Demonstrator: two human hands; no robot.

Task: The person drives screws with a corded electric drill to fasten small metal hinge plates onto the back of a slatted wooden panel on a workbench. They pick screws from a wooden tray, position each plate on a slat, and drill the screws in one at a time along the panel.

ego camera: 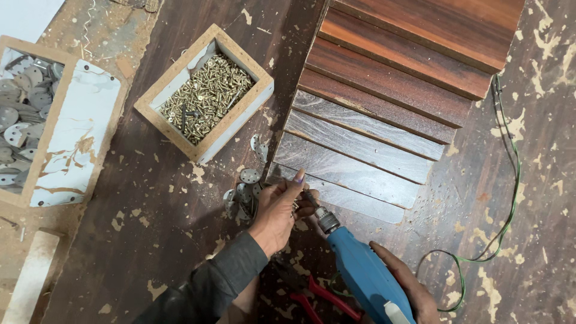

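1. A dark brown wooden work surface [150, 228] fills most of the frame, its finish scuffed and flecked with pale chips where the coating has worn away.
2. At the left edge of the frame lies a lighter, raw particle-board panel [36, 240], dusty with sawdust.
3. At the upper left corner, a pale bluish-white patch [24, 15] shows beyond the board's edge; what it is cannot be told.
4. Curled metal shavings [90, 18] lie on the sawdust near the top left.
5. Light is even and soft, with short, faint shadows falling toward the lower left of the objects.
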